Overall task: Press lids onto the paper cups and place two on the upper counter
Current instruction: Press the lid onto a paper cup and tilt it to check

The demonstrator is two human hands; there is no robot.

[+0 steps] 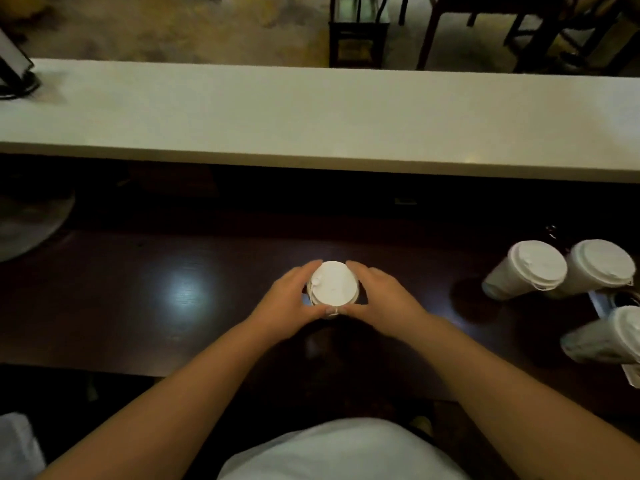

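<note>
centre of frame, slightly low: a paper cup (325,308) stands on the dark lower counter (138,306), seen from almost straight above, so little of its wall shows. a white lid (334,284) sits on top of it, with a small raised nub near its left edge.

left hand (289,301) wraps the left side of the cup, fingers curled round the far rim of the lid, thumb along the near edge. right hand (382,299) mirrors it on the right side. the two thumbs meet at the near edge of the lid, tips touching or very close. both hands are closed around the lid and cup; whether the lid is fully seated cannot be told.

right side of frame: three more cups, all lidded. two stand side by side at mid-right, the left cup (524,270) just beside the right cup (597,268). a third cup (609,339) sits below them at the right edge, partly cut off.

upper half of frame: the pale upper counter (311,112) runs full width. a dark stand (15,74) rests at its upper left end. chair legs (360,32) show beyond it at the top.

bottom of frame: both bare forearms, and a white shirt (339,452).
</note>
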